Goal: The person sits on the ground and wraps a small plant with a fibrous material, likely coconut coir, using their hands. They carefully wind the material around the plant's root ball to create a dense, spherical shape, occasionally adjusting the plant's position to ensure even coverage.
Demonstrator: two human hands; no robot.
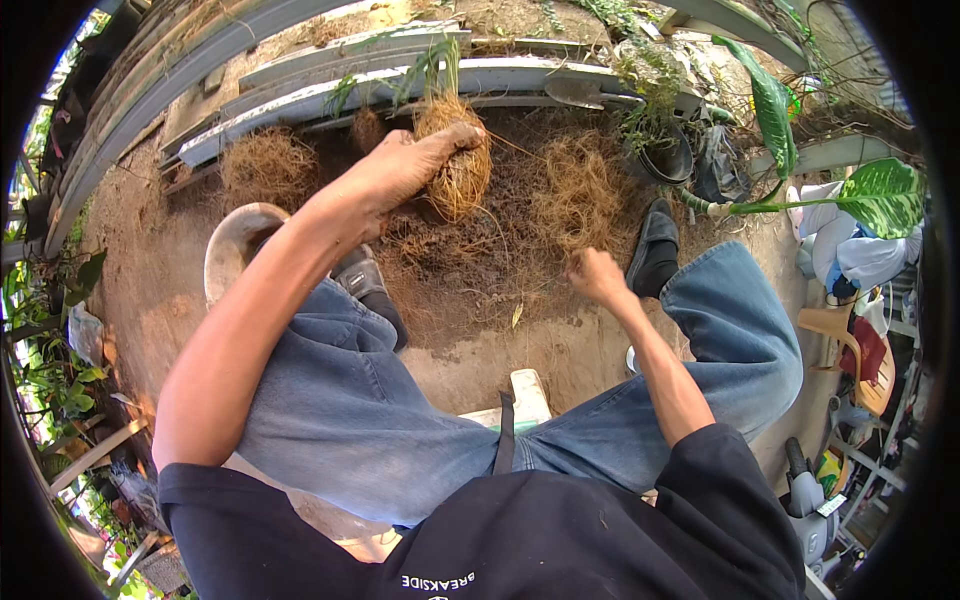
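Observation:
My left hand (pixel 405 161) grips a root ball wrapped in brown fibre (pixel 466 184), thumb across its upper side. Green leafy stems (pixel 450 67) rise from the top of the ball, which is held above dark soil (pixel 450 251). Beside a loose heap of coconut-like fibre (pixel 577 187), my right hand (pixel 598 279) is low with its fingers curled. Whether a strand lies in those fingers cannot be made out. A smaller fibre-wrapped plant (pixel 367 131) sits behind my left wrist, and a second fibre heap (pixel 270 166) lies to the left.
Metal beams (pixel 525 73) border the soil at the far side, with a hand trowel (pixel 574 93) on them. Right of it are a black pot (pixel 667 166) and a large-leafed plant (pixel 874 199). A curved pale object (pixel 225 251) stands by my left foot; a plastic chair (pixel 874 375) is farther right.

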